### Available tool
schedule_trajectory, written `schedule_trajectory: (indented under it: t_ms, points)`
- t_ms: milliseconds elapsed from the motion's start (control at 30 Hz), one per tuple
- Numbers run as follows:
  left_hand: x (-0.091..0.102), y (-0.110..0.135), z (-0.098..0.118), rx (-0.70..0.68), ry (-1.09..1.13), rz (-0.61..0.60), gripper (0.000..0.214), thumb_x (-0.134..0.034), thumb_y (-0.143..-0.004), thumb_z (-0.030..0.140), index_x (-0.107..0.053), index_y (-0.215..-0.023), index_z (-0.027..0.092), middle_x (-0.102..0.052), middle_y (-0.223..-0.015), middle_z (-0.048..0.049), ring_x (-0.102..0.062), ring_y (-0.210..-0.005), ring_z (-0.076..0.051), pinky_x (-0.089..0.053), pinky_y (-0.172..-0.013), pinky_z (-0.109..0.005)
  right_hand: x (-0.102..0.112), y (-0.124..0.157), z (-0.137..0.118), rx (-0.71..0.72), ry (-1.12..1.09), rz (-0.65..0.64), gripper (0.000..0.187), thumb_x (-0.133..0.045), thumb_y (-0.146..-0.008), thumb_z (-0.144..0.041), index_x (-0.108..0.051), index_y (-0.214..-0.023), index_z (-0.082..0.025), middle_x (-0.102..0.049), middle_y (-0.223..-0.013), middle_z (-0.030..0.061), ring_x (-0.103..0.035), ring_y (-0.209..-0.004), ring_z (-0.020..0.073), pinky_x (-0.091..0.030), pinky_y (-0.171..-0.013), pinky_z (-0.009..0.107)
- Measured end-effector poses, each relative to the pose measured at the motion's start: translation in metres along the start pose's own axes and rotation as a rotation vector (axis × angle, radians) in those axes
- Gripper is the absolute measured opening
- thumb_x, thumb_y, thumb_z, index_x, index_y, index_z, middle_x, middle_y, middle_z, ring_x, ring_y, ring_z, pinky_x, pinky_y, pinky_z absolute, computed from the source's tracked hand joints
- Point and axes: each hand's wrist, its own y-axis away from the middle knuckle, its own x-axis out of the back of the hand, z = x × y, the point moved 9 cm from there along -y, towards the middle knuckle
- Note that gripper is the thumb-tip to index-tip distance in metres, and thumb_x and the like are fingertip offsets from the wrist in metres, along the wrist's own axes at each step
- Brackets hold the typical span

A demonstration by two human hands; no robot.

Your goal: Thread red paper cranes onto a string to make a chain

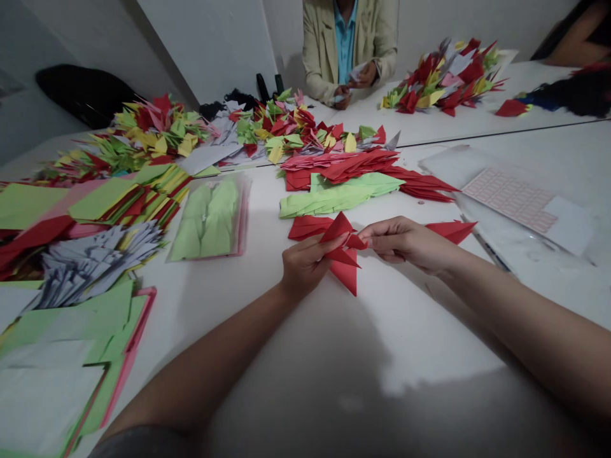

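Note:
A folded red paper piece [344, 254] with pointed flaps hangs just above the white table [305, 331], held between both my hands. My left hand [305, 262] is closed on its left side, fingers pinched around the fold. On its right tip, my right hand [405, 242] pinches with thumb and fingers. Behind the piece lie more red folded pieces [305, 227], and one red piece [451, 230] rests past my right wrist.
Stacks of red folds [363, 168] and green folds [334, 197] lie ahead. At the left sit a plastic bag of green pieces [210, 219], grey folds [90, 261] and flat coloured sheets [71, 331]. A sticker sheet [513, 197] is at right. A person [351, 44] sits opposite, handling paper.

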Motion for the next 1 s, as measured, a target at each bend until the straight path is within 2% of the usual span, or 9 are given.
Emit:
schedule_trajectory:
  t_ms: [333, 467, 533, 633, 733, 1000]
  points:
    - [-0.001, 0.002, -0.009, 0.095, 0.027, -0.019, 0.036, -0.062, -0.085, 0.011, -0.069, -0.114, 0.030, -0.074, -0.103, -0.0023, -0.071, -0.083, -0.014, -0.059, -0.073, -0.026, -0.004, 0.000, 0.000, -0.004, -0.021, -0.048, 0.020, -0.067, -0.078, -0.033, -0.069, -0.085, -0.014, -0.038, -0.051, -0.0060, -0.025, -0.046, 0.0061, -0.013, -0.047, 0.027]
    - [0.004, 0.000, -0.016, 0.209, 0.008, 0.052, 0.015, -0.069, -0.080, 0.017, -0.074, -0.093, 0.022, -0.075, -0.082, -0.0021, -0.066, -0.065, -0.012, -0.055, -0.063, -0.022, -0.003, 0.000, -0.003, 0.026, 0.015, -0.059, 0.022, -0.067, -0.079, -0.033, -0.070, -0.090, -0.015, -0.043, -0.054, -0.0045, -0.028, -0.047, 0.0064, -0.015, -0.046, 0.026]
    - [0.006, 0.001, -0.021, 0.292, -0.005, 0.080, 0.005, -0.072, -0.078, 0.022, -0.072, -0.079, 0.017, -0.069, -0.067, 0.0001, -0.059, -0.056, -0.009, -0.050, -0.055, -0.020, -0.002, 0.000, -0.005, 0.044, 0.037, -0.041, 0.023, -0.066, -0.079, -0.034, -0.070, -0.091, -0.015, -0.042, -0.053, -0.0048, -0.029, -0.048, 0.0069, -0.017, -0.046, 0.025]
    - [0.005, 0.004, -0.029, 0.391, 0.031, 0.072, 0.016, -0.072, -0.077, 0.026, -0.064, -0.069, 0.015, -0.058, -0.057, 0.0030, -0.049, -0.051, -0.008, -0.043, -0.049, -0.020, -0.002, 0.000, -0.006, 0.052, 0.053, -0.026, 0.024, -0.065, -0.080, -0.034, -0.070, -0.093, -0.014, -0.043, -0.053, -0.0047, -0.030, -0.048, 0.0072, -0.018, -0.045, 0.025]
    - [0.003, 0.006, -0.035, 0.469, 0.106, 0.052, 0.019, -0.072, -0.077, 0.027, -0.062, -0.067, 0.015, -0.054, -0.056, 0.0032, -0.045, -0.051, -0.008, -0.039, -0.048, -0.021, -0.003, 0.000, -0.005, 0.044, 0.060, -0.024, 0.024, -0.064, -0.081, -0.034, -0.070, -0.093, -0.014, -0.043, -0.054, -0.0048, -0.030, -0.047, 0.0068, -0.019, -0.045, 0.025]
    - [-0.014, 0.016, -0.049, 0.659, 0.379, -0.051, 0.018, -0.069, -0.082, 0.033, -0.065, -0.074, 0.017, -0.059, -0.065, 0.0003, -0.053, -0.059, -0.012, -0.044, -0.053, -0.026, -0.001, -0.002, -0.002, 0.029, 0.071, -0.001, 0.025, -0.064, -0.082, -0.034, -0.070, -0.095, -0.013, -0.043, -0.056, -0.0042, -0.033, -0.049, 0.0071, -0.021, -0.045, 0.023]
